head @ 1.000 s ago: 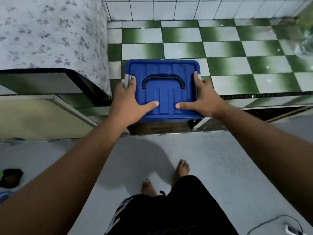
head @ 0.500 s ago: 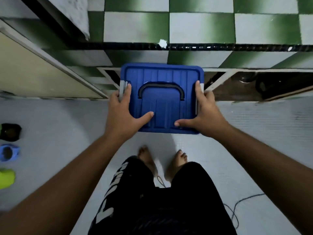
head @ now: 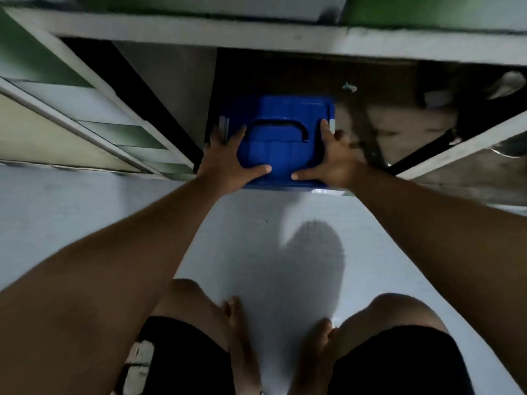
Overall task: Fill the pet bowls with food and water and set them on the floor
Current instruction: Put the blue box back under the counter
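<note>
Both arms reach straight out. The left hand (head: 228,163) and the right hand (head: 333,161) squeeze the two sides of a blue plastic box with a black handle (head: 278,135), thumbs flat on its lid. The box is low, at the dark open cupboard (head: 285,72), above the pale floor (head: 256,218).

A pale grey, matte floor (head: 85,223) fills the near half of the scene, evenly lit, with a soft rounded shadow (head: 310,266) lying on it near the middle. Beyond it, a low cabinet opening (head: 285,72) under a grey-white horizontal frame rail (head: 199,35) is dark inside, its brownish floor (head: 399,129) dimly seen and blurred. At left, an open cabinet door with green-and-white tiled facing (head: 94,109) angles outward, a cream panel (head: 34,138) beside it. At right, a second pale-framed door (head: 462,146) swings open. Something light, perhaps a cloth, sits far right in the recess (head: 507,84).
</note>
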{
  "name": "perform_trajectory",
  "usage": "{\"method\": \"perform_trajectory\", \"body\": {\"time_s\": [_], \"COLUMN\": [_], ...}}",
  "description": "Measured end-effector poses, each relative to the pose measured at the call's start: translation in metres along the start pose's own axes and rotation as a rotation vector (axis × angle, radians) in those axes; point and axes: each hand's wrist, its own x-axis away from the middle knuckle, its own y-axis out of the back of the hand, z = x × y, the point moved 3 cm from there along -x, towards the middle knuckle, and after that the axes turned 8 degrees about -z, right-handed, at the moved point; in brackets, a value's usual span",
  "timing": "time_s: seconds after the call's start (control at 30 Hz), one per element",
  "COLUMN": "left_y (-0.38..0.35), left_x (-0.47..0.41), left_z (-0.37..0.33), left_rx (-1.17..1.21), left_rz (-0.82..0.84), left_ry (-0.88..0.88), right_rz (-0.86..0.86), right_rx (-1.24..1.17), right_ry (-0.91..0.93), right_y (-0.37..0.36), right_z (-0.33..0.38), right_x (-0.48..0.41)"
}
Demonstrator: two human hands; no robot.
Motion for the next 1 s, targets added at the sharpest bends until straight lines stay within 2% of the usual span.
{"method": "perform_trajectory", "body": {"time_s": [0.2, 0.47, 0.6, 0.8, 1.0], "left_y": [-0.033, -0.053, -0.049, -0.030, 0.047], "left_x": [-0.090, -0.117, -0.113, -0.083, 0.034], "left_z": [0.026, 0.033, 0.025, 0.004, -0.043], "left_rx": [-0.077, -0.124, -0.220, -0.352, -0.319], "left_rz": [0.090, 0.033, 0.039, -0.027, 0.031], "left_ry": [-0.047, -0.074, -0.097, -0.180, -0.228], "right_rz": [-0.033, -0.058, -0.061, -0.271, -0.206], "right_rx": [-0.010, 0.060, 0.135, 0.340, 0.316], "right_ry": [-0.030, -0.003, 0.002, 0.117, 0.107], "right_y": [-0.045, -0.059, -0.059, -0.048, 0.021], "right_z": [-0.010, -0.010, -0.002, 0.012, 0.053], "right_x": [-0.085, -0.125, -0.126, -0.086, 0.044]}}
